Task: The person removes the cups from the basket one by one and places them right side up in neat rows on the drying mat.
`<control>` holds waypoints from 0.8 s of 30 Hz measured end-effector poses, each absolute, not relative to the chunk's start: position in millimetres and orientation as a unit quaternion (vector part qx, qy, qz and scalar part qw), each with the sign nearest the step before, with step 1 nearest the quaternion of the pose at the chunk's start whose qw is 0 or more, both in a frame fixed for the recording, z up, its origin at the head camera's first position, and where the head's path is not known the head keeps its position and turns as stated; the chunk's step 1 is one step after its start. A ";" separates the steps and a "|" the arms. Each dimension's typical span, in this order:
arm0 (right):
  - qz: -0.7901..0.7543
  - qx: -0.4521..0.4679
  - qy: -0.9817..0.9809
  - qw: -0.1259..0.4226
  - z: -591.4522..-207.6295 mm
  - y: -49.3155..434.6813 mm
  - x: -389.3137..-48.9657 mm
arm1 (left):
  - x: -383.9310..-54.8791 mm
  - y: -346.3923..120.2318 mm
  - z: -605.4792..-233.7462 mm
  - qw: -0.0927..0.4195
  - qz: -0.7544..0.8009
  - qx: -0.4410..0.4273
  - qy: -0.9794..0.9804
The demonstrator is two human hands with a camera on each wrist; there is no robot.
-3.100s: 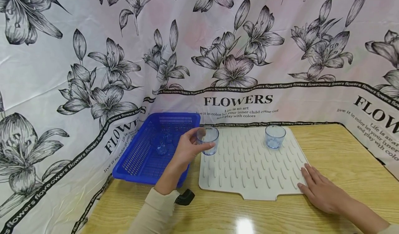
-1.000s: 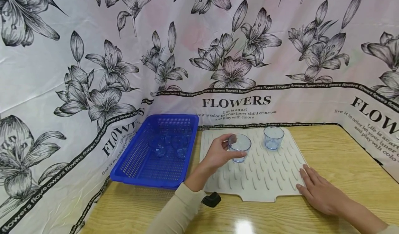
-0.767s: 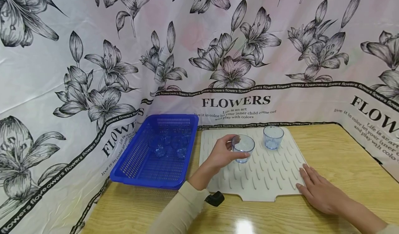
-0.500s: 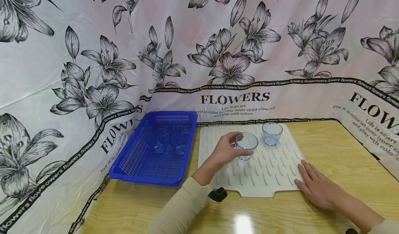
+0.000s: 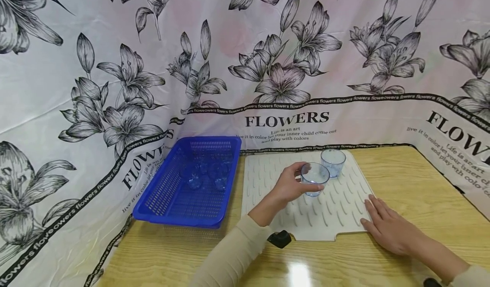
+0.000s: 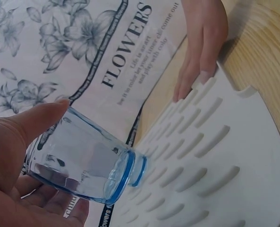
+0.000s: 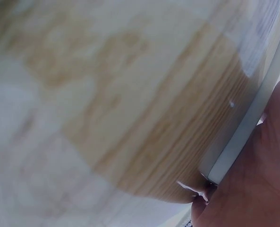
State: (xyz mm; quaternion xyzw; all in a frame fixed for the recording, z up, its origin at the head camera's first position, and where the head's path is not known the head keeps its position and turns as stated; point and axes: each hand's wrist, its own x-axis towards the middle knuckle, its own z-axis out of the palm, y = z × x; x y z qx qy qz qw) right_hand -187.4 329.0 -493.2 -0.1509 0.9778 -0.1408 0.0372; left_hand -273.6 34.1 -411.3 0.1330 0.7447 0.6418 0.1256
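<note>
My left hand (image 5: pixel 289 186) grips a clear bluish glass (image 5: pixel 315 180), thumb on one side and fingers on the other. It holds the glass upright over the white draining board (image 5: pixel 317 223), left of and nearer than a second similar glass (image 5: pixel 334 163) that stands there. In the left wrist view the held glass (image 6: pixel 83 161) is low over the ridges, the other's base (image 6: pixel 140 169) peeking out behind it. My right hand (image 5: pixel 392 229) rests with fairly straight fingers on the board's right edge; the right wrist view shows its palm side (image 7: pixel 258 179) against that edge.
A blue perforated basket (image 5: pixel 172 219) stands left of the board, with several glasses (image 5: pixel 194 180) inside. Behind the wooden table (image 5: pixel 405 176) hangs a flower-printed cloth (image 5: pixel 214 121), which also runs down the left side.
My left hand has carried the glass from beside the basket rightward across the board, toward the standing glass. My right hand stays at the board's edge. The head view has shifted slightly.
</note>
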 end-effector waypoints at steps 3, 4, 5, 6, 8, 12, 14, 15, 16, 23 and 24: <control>-0.138 -0.153 0.978 0.033 -493.0 328.1 -188.0 | -274.1 39.8 -412.0 0.122 0.639 0.129 0.749; -0.137 -0.153 0.978 0.032 -492.8 327.9 -188.1 | -274.5 41.6 -412.6 0.121 0.637 0.128 0.750; -0.137 -0.153 0.978 0.031 -492.5 327.8 -188.2 | -274.9 43.5 -412.9 0.119 0.637 0.127 0.751; -0.137 -0.153 0.978 0.032 -492.1 327.7 -188.3 | -275.0 45.4 -413.3 0.118 0.637 0.126 0.751; -0.137 -0.152 0.978 0.034 -491.3 327.6 -188.4 | -275.2 49.3 -414.2 0.118 0.639 0.125 0.750; -0.136 -0.149 0.979 0.040 -490.0 327.4 -188.1 | -274.0 57.4 -416.0 0.119 0.634 0.113 0.756; -0.134 -0.148 0.979 0.040 -489.8 327.3 -188.0 | -273.5 62.0 -417.6 0.120 0.633 0.105 0.758; -0.134 -0.148 0.979 0.040 -489.8 327.3 -187.9 | -273.4 64.3 -418.6 0.120 0.633 0.101 0.758; -0.135 -0.148 0.979 0.041 -489.8 327.2 -187.8 | -273.4 66.8 -420.0 0.120 0.634 0.101 0.757; -0.134 -0.146 0.980 0.037 -490.9 326.2 -187.6 | -272.0 83.2 -425.8 0.114 0.619 0.091 0.772; -0.132 -0.146 0.980 0.035 -491.3 326.1 -187.4 | -271.7 85.2 -425.9 0.113 0.617 0.088 0.774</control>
